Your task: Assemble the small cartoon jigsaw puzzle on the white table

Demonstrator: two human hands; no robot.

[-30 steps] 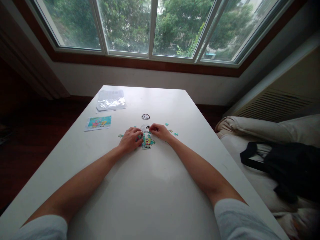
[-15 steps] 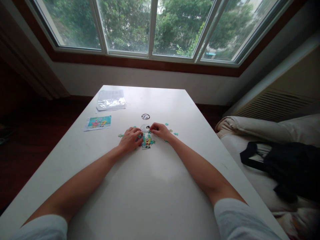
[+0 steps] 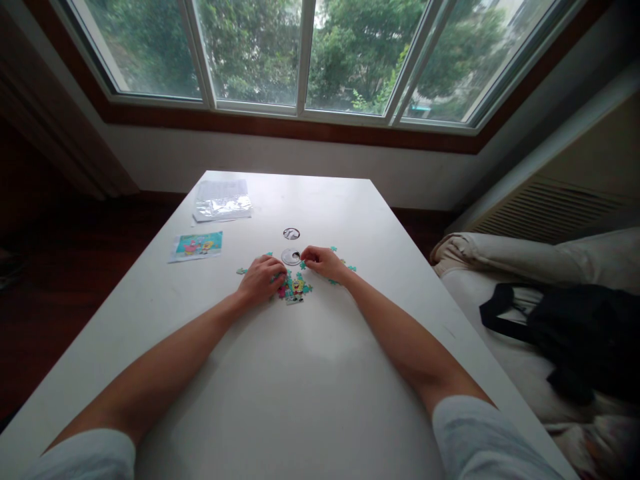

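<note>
Puzzle (image 3: 296, 290) part-built, flat on table (image 3: 310, 400), just nearer than disc (image 3: 290, 257). Left hand (image 3: 260, 280) curled over its left edge, fingertips touching it; grip on any piece impossible to tell. Right hand (image 3: 324, 263) just right of disc, fingers bunched almost closed, anything pinched too small to tell. Loose pieces (image 3: 350, 268) beside right wrist. Card (image 3: 197, 245) and wrapper (image 3: 223, 199) well off to the left.
</note>
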